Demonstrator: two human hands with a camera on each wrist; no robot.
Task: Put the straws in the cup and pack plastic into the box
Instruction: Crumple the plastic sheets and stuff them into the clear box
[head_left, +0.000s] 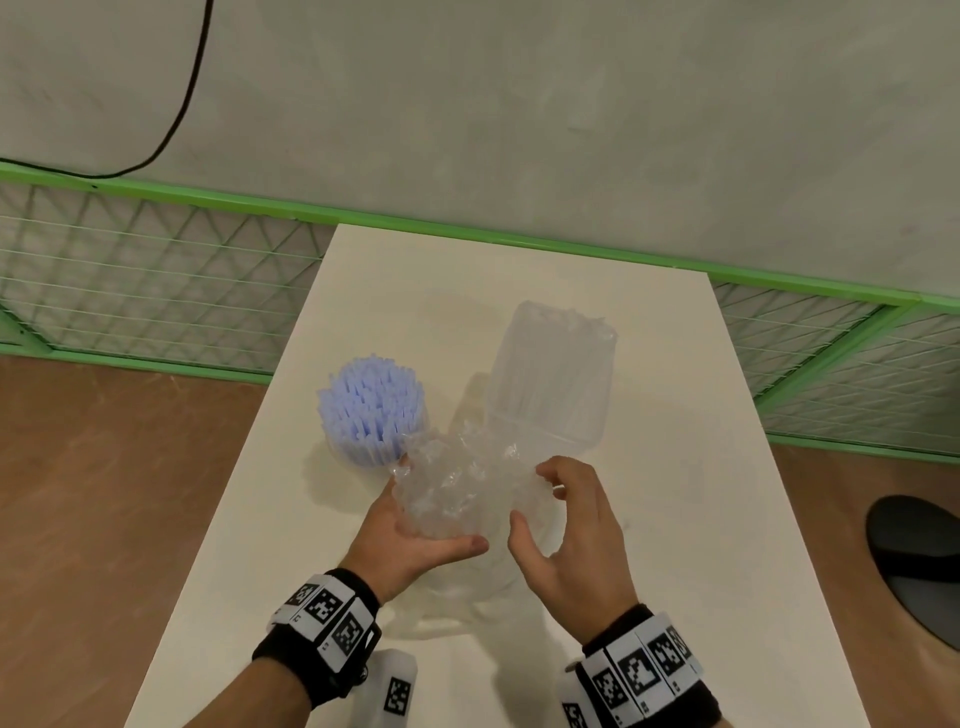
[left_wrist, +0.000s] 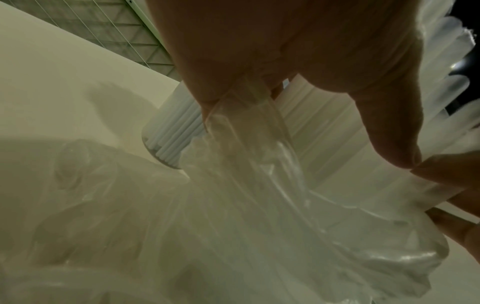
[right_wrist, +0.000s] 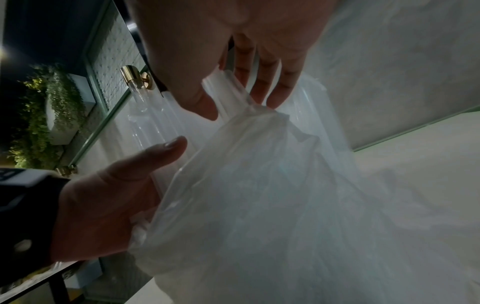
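Observation:
A crumpled sheet of clear plastic (head_left: 452, 493) (left_wrist: 259, 205) (right_wrist: 285, 185) hangs over the white table (head_left: 675, 467), held between both hands. My left hand (head_left: 415, 530) (left_wrist: 285, 51) cups and grips it from the left, thumb underneath. From the right, my right hand (head_left: 535, 501) (right_wrist: 233, 98) pinches its edge between thumb and curled fingers. A cup packed with pale blue straws (head_left: 371, 410) (left_wrist: 168, 133) stands upright just beyond the left hand. The clear box (head_left: 550, 374) sits behind the plastic with more clear plastic inside it.
A green mesh fence (head_left: 156, 275) runs behind the table, and a black cable (head_left: 182, 104) hangs down the wall. A dark shoe-like shape (head_left: 919, 561) lies on the brown floor at the right. More clear plastic (head_left: 457, 597) lies on the table below the hands.

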